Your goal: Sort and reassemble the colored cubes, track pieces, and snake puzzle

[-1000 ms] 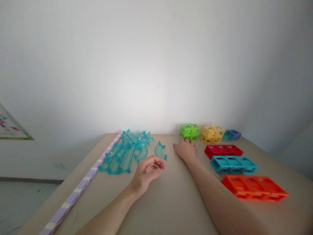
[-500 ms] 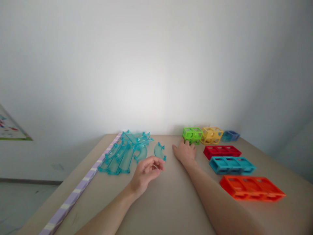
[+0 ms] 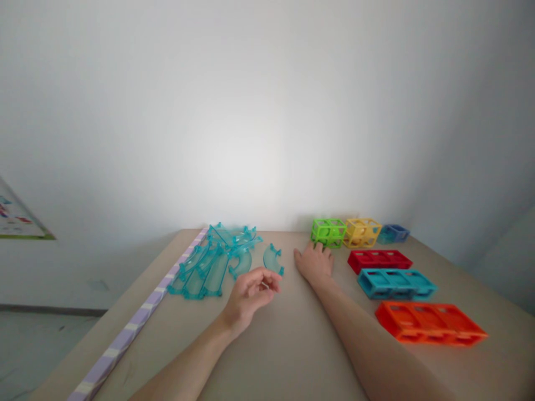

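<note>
My left hand (image 3: 251,292) hovers over the middle of the table, fingers loosely curled and thumb apart, with nothing visible in it. Just beyond it lie a curved teal translucent track piece (image 3: 271,259) and another curved track piece (image 3: 243,263). My right hand (image 3: 315,262) is palm down with its fingers spread, close in front of the green frame block (image 3: 328,231). Whether its fingertips touch the block I cannot tell. A yellow frame block (image 3: 361,232) stands to the right of the green one.
At the left lies a pile of teal track pieces (image 3: 209,262) beside a purple-and-white striped strip (image 3: 129,328). On the right are a red frame block (image 3: 378,259), a teal frame block (image 3: 397,283), an orange frame block (image 3: 430,323) and a blue block (image 3: 397,232). A wall (image 3: 267,122) rises behind the table.
My right hand has drawn back slightly from the green block, its fingers now a little lower. My left hand is almost still.
</note>
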Demonstrator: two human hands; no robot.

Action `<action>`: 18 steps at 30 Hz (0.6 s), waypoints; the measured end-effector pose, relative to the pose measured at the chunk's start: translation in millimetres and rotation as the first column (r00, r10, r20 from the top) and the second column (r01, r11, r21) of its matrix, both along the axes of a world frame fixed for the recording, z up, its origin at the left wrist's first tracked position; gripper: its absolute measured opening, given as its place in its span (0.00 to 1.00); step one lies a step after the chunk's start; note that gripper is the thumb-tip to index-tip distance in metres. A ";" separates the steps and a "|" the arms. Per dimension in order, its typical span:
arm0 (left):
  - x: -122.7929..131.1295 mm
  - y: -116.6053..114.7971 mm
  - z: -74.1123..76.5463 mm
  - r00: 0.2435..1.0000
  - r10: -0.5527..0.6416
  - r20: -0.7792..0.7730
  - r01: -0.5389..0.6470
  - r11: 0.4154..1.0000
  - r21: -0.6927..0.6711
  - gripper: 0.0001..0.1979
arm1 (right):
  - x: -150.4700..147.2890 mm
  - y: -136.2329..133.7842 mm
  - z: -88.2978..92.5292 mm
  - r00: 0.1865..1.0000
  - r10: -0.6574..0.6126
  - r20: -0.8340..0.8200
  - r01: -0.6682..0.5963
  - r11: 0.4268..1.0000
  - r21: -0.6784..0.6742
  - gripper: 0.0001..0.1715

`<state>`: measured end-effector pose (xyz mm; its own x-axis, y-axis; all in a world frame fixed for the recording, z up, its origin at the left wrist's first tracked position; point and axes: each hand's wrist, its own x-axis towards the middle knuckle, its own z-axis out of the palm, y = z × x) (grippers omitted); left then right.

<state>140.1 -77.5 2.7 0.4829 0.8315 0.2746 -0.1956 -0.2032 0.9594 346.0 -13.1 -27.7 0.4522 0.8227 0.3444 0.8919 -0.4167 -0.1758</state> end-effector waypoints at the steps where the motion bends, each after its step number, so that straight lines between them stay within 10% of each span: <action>1: 0.1 -0.2 0.3 1.000 0.000 -0.005 0.000 1.000 -0.004 0.14 | -0.3 -1.0 -0.5 1.000 0.004 0.002 -0.004 1.000 0.000 0.28; 18: 5.4 10.2 -11.8 0.999 0.012 -0.047 -0.013 1.000 -0.011 0.11 | -0.2 -11.4 1.5 0.997 0.055 -0.047 -0.056 0.998 -0.003 0.26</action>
<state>145.5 -67.3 -9.2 0.4845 0.8405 0.2425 -0.1475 -0.1948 0.9697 345.8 -24.6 -26.3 0.4213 0.8483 0.3208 0.9046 -0.3675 -0.2160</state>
